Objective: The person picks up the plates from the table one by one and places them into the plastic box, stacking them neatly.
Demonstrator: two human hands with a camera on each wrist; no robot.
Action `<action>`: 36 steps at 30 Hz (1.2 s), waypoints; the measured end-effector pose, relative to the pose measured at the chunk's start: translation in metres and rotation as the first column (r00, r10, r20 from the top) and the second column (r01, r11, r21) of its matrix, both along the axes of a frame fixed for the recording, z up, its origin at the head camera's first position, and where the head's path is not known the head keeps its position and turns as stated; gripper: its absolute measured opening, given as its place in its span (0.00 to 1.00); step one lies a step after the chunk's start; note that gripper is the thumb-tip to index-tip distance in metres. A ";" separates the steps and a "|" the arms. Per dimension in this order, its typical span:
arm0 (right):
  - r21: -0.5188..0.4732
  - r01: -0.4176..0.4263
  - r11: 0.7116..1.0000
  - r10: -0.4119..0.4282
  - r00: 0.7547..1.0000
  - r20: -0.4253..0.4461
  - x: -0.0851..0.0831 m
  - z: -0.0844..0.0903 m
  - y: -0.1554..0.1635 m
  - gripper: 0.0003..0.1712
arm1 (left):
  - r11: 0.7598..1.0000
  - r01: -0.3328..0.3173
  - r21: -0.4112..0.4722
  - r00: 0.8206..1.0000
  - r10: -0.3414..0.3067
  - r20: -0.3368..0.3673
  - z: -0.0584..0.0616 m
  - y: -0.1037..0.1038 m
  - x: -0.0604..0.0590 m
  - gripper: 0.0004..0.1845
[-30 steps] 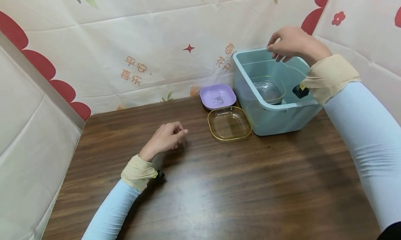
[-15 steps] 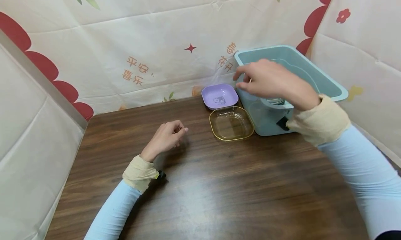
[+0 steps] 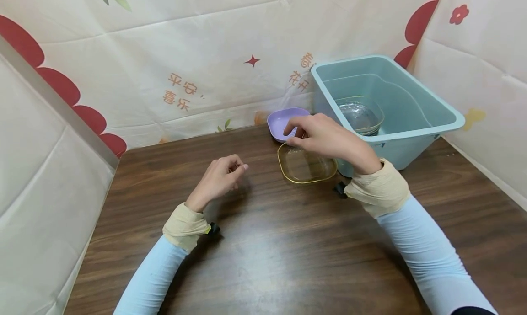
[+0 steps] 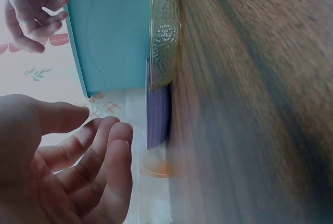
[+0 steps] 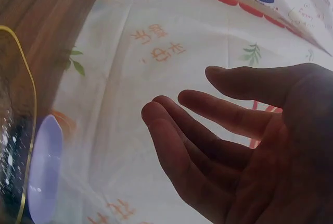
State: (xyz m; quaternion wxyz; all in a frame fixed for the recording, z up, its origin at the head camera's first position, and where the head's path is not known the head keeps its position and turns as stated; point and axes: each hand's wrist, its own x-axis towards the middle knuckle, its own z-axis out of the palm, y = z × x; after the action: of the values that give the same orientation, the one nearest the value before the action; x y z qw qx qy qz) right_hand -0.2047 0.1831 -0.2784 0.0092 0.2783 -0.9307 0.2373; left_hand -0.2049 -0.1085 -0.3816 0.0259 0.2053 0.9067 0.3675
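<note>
Tabletop: clear dish [image 3: 305,165] under R hand [image 3: 325,136]

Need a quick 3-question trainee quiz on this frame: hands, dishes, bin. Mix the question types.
1. True or false: the right hand grips the clear gold-rimmed dish.
2. What lies inside the teal bin?
A. a purple dish
B. clear glass dishes
C. nothing
3. Fill in: the left hand rests on the ____ with its fingers loosely curled.

Key
1. False: it hovers over the dish with relaxed fingers and holds nothing.
2. B: clear glass dishes. The purple dish sits on the table, behind the gold-rimmed one.
3. table.
</note>
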 end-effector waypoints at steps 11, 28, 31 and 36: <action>-0.074 -0.023 0.997 0.028 0.998 0.059 -0.021 -0.023 -0.005 0.08 | 0.999 -0.032 0.036 0.999 0.033 -0.034 0.003 -0.002 0.001 0.11; -0.043 0.017 0.999 -0.010 0.987 0.162 -0.035 -0.040 0.001 0.06 | 0.997 -0.064 0.052 0.996 0.066 -0.058 0.011 -0.007 -0.002 0.10; -0.044 0.023 0.999 -0.016 0.985 0.170 -0.036 -0.041 0.001 0.06 | 0.996 -0.064 0.059 0.996 0.067 -0.056 0.010 -0.007 -0.003 0.10; -0.050 0.068 0.996 -0.057 0.978 0.200 -0.035 -0.040 0.001 0.07 | 0.996 -0.068 0.064 0.996 0.072 -0.055 0.010 -0.006 -0.001 0.10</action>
State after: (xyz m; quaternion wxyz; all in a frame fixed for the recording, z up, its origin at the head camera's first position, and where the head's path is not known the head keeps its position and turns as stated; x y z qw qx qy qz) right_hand -0.2397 0.1837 -0.3186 -0.0683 0.2236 -0.9281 0.2898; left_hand -0.2064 -0.1150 -0.3714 -0.0191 0.1844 0.9020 0.3900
